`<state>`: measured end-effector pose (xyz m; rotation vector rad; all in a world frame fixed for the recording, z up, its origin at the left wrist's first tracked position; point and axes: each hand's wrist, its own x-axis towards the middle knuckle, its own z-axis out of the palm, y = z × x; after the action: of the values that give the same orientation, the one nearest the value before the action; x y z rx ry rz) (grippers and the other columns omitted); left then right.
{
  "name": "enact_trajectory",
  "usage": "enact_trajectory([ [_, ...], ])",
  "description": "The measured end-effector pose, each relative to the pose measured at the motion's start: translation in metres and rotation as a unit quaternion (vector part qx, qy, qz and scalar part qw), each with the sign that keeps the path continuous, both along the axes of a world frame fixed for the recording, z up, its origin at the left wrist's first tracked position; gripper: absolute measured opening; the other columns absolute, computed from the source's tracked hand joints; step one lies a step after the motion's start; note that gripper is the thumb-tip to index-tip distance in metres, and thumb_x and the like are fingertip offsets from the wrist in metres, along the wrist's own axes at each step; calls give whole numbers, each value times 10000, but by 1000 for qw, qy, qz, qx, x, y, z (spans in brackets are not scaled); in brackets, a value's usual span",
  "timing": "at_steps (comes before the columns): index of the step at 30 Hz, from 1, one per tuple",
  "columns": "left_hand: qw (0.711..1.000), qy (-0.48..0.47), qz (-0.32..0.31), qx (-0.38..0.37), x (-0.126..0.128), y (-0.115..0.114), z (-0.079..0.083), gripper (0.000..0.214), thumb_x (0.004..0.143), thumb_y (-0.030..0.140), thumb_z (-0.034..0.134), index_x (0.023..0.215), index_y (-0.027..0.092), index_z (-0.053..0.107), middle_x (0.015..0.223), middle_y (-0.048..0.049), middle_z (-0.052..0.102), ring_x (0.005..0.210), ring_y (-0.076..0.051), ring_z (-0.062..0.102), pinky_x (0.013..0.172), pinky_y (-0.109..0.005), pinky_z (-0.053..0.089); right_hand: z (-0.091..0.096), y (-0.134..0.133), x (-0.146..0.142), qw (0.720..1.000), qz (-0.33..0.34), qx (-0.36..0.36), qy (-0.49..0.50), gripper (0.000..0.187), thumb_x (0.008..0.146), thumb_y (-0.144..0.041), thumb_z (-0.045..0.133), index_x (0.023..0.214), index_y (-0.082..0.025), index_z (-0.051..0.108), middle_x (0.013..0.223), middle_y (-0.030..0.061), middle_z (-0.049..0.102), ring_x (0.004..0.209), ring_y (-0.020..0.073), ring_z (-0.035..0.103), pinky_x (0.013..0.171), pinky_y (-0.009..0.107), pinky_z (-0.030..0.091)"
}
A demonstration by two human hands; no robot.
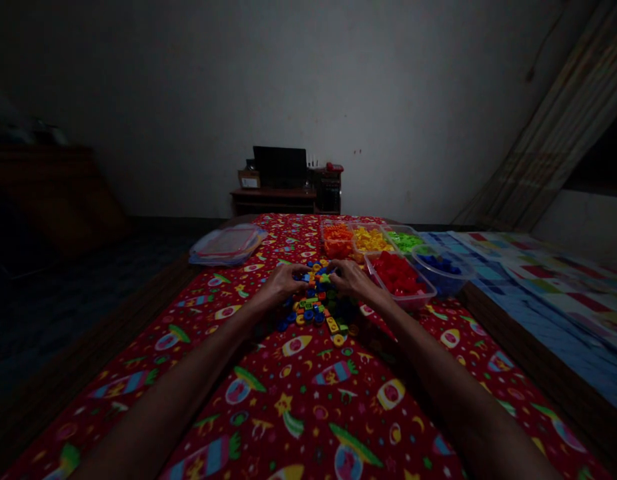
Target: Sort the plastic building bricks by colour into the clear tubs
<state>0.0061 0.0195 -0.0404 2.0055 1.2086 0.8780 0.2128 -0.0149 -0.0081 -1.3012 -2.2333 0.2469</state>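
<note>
The bricks [308,313] lie in a loose, mixed pile on the red cloth [268,427], in front of and between the two hands. They look like hard plastic: light, stiff and unlikely to break, though smooth sides could slip and round ones may roll. A two-finger pinch across the sides should suit them best — the long yellow one [333,325] seems to offer plenty to grip. The left hand [284,279] bends over the pile's left edge, the right hand [349,275] over its right, a green brick [325,279] at the right fingertips; whether either hand is pinched on anything I cannot tell (the light is dim). No brand can be read — the box [249,180] beside the monitor [281,167] bears a pale label, too small to make out.
</note>
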Motion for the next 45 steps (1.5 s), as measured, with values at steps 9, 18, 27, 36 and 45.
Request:
enact_trajectory([
  [9, 999, -45, 2, 2, 0, -11, 14, 421, 637, 287, 644, 1030, 140, 683, 988, -68, 722, 899, -239, 663, 789, -340, 528, -17, -6, -7, 991, 34, 14, -133, 268, 852, -175, 538, 1101, -139, 633, 1011, 133, 673, 924, 205, 605, 769, 266, 400],
  [18, 993, -118, -8, -16, 4, -20, 23, 475, 674, 372, 675, 1078, 124, 633, 1009, -86, 707, 931, -243, 654, 816, -366, 518, -9, -3, -11, 999, 13, -26, 25, 206, 822, -156, 509, 984, -140, 635, 885, 66, 667, 812, 167, 589, 712, 242, 418],
  [27, 989, -16, 5, 149, 16, -32, 16, 394, 742, 188, 593, 1133, 185, 634, 1012, -51, 709, 910, -208, 649, 835, -330, 503, -7, -14, -29, 876, 38, -319, 359, 97, 796, -230, 527, 819, -185, 609, 738, 15, 625, 665, 117, 577, 588, 202, 459],
  [36, 972, 74, -8, 225, 20, -42, 27, 526, 798, 264, 564, 1319, 232, 501, 1191, -57, 646, 1043, -226, 610, 898, -350, 472, 19, 5, 13, 946, -92, -129, 284, 239, 781, -344, 525, 739, -143, 646, 635, 15, 600, 535, 110, 519, 522, 222, 391],
  [45, 969, 183, -45, 161, -8, -14, 4, 217, 729, 207, 537, 838, 209, 725, 818, -29, 698, 764, -193, 634, 703, -264, 465, 48, 2, 169, 900, -409, 149, -7, 345, 856, -239, 428, 1027, -74, 679, 1033, 210, 670, 979, 277, 613, 871, 350, 421],
])
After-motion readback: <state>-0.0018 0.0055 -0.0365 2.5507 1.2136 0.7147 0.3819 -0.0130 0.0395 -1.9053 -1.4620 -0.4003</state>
